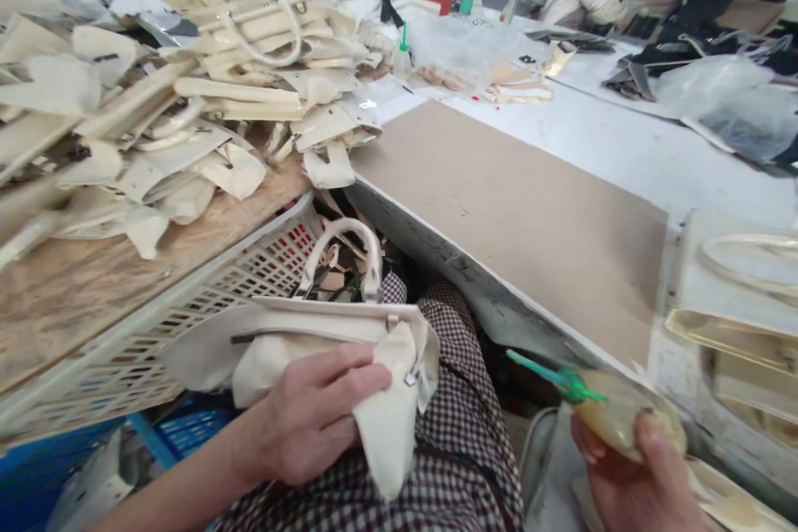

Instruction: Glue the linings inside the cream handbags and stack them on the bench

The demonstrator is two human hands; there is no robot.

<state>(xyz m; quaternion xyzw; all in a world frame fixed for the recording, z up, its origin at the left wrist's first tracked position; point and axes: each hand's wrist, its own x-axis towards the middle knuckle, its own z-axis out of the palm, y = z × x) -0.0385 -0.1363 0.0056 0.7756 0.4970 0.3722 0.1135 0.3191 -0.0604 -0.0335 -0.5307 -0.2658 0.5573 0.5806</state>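
Note:
A cream handbag (349,332) with a curved handle rests on my lap over checked cloth. My left hand (317,420) grips its lower side, fingers curled round the fabric. My right hand (629,482), low at the right, is closed round a small squeeze bottle of yellowish glue (614,416). The bottle's green nozzle points left toward the bag, a short way from it.
A brown board (529,216) lies on the white table (623,150) ahead. At left, a heap of cream bag parts (205,75) covers a wooden shelf above a white plastic crate (205,299). More bags (736,299) lie at right. Other people sit across the table.

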